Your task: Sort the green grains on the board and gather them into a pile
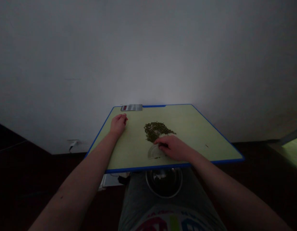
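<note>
Pale surface, grey wall behind. Your right hand is the nearer one, fingers bent over the clear protractor just your side of the green bean pile; can't tell if they're gripping. Left hand's loosely curled left of the pile, grip unclear.

green granule heap mid table | right hand, fingers curled, at clear protractor, toward near edge | left hand loosely curled, left edge | flat grey item, far-left corner | metal bowl below near edge
</note>
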`<act>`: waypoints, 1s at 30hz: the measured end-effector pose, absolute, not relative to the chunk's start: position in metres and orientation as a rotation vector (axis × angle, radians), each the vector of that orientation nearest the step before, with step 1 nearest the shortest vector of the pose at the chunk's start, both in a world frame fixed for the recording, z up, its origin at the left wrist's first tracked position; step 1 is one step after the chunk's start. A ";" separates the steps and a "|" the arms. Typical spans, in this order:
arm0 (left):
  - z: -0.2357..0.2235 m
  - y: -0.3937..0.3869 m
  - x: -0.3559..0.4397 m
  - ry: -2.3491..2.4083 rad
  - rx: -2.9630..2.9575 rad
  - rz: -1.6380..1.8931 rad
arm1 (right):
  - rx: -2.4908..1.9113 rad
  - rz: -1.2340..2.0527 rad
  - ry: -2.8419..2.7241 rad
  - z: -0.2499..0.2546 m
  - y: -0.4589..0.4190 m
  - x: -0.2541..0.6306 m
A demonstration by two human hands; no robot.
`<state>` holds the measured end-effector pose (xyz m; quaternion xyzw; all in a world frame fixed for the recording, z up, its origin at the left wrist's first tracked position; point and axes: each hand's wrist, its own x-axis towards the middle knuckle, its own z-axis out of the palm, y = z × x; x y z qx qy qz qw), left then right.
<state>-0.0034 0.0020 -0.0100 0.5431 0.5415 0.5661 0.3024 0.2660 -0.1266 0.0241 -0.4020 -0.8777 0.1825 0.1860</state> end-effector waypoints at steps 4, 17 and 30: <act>-0.010 0.002 -0.003 1.465 1.442 1.481 | -1.184 0.629 -2.434 0.019 -0.133 0.273; -0.012 0.003 -0.001 1.416 1.427 1.505 | -1.194 0.813 -2.341 0.018 -0.142 0.284; -0.015 0.004 -0.001 1.437 1.430 1.511 | -1.224 0.862 -2.277 0.014 -0.147 0.293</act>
